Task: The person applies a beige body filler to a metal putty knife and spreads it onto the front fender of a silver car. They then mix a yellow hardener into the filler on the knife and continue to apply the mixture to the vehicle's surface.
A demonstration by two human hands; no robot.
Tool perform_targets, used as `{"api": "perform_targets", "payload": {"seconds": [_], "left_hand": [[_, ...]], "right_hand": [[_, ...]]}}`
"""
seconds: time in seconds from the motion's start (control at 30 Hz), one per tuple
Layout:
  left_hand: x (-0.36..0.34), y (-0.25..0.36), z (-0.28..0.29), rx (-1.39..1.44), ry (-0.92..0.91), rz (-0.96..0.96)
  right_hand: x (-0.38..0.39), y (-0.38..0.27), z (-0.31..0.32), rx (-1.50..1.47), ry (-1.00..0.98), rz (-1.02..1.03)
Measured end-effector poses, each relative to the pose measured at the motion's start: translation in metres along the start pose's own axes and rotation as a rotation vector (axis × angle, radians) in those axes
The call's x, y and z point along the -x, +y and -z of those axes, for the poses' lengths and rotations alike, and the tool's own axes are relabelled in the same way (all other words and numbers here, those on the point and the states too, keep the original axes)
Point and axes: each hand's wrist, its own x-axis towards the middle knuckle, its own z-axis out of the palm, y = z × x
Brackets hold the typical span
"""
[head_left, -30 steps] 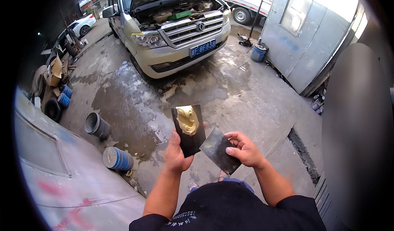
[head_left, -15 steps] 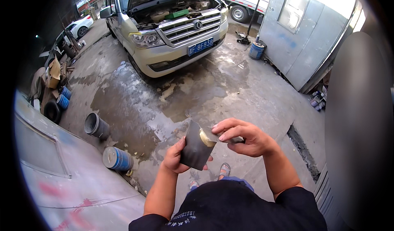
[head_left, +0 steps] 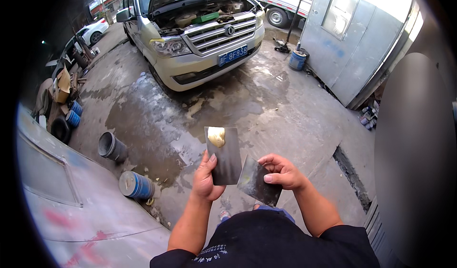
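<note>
My left hand (head_left: 206, 178) grips a dark flat rectangular plate (head_left: 226, 161) by its left and lower edge, holding it upright before me. A lump of pale yellow putty (head_left: 216, 136) sits at the plate's upper left corner. In my right hand (head_left: 283, 173) is a second dark flat blade, like a putty scraper (head_left: 257, 182), pinched between thumb and fingers. Its face carries a greenish-yellow smear, and it tilts down to the left. The scraper's left corner lies close to the plate's lower right corner; whether they touch I cannot tell.
A silver van (head_left: 204, 44) with its hood up stands ahead. At left are a grey bucket (head_left: 112, 146), a blue lidded pail (head_left: 136, 184) and a paint-marked panel (head_left: 85, 196). A blue bucket (head_left: 297, 59) stands by the metal door (head_left: 354, 44). A slot (head_left: 351, 177) breaks the floor at right.
The scraper has come off the putty and moved down, its face now turned toward me. The plate has turned more upright and risen, with the putty bunched at its upper left.
</note>
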Motion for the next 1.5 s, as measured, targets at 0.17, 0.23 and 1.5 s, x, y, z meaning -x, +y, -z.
{"api": "perform_targets", "payload": {"seconds": [0.17, 0.23, 1.5], "left_hand": [[0.0, -0.01, -0.017, 0.009, 0.011, 0.018], [0.002, -0.008, -0.011, -0.005, -0.008, 0.014], [-0.012, -0.026, 0.002, -0.468, 0.001, -0.201]], "right_hand": [[-0.015, 0.009, 0.014, -0.053, 0.124, 0.01], [-0.015, 0.003, 0.033, -0.04, 0.158, 0.03], [-0.038, 0.005, -0.042, 1.358, 0.271, 0.548]]}}
